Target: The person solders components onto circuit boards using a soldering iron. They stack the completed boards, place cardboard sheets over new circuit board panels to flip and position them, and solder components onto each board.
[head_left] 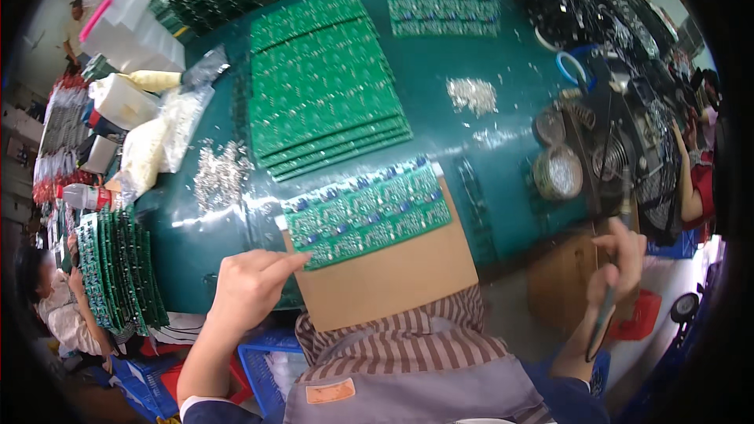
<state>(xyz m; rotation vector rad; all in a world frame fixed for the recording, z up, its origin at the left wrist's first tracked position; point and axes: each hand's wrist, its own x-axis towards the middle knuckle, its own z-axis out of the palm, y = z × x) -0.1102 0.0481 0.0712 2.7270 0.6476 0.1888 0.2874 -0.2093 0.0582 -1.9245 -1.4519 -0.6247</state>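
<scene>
A green circuit board panel with rows of small blue and silver parts lies on a brown cardboard sheet at the table's near edge. My left hand has its thumb and fingers closed at the board's near left corner. Off to the right, away from the board, my right hand is closed round a slim tool that looks like a soldering iron; a dark cable loops down by the wrist. Its tip is hard to make out against the wire coil stand beyond.
Stacked green panels stand beyond the board, with more boards at the back. Piles of small metal parts lie on the teal table. A solder spool sits at right. Upright boards line the left; people sit nearby.
</scene>
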